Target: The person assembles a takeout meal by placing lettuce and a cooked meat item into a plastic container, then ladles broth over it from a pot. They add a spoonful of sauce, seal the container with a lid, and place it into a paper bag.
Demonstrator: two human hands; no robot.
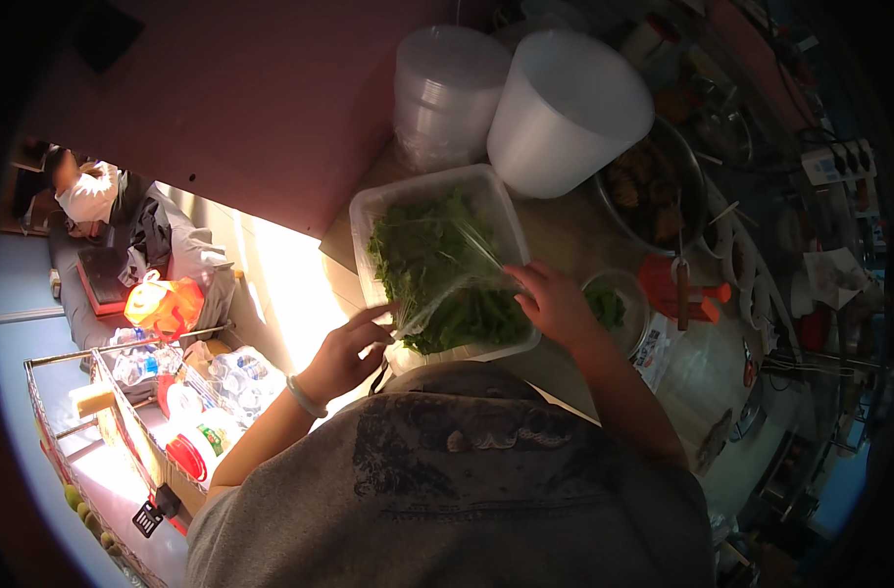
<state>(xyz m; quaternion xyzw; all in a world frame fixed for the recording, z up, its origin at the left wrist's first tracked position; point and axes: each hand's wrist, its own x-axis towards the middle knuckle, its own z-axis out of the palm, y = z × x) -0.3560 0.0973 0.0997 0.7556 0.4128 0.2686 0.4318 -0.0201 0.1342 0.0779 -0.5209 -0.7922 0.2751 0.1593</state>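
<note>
Leafy green lettuce fills a white rectangular plastic tub in front of me. A sheet of clear plastic film, perhaps a bag, stretches over the leaves between my hands. At the tub's near left corner, my left hand pinches one side of the film; a pale bracelet circles that wrist. My right hand is closed on the film's other side, above the tub's right edge. Fingertips of both hands are partly hidden by shade and the film.
Stacked clear round containers and a large white bucket stand behind the tub. To the right are a metal pot of brown food, a bowl of chopped greens and an orange object. A wire rack stands lower left.
</note>
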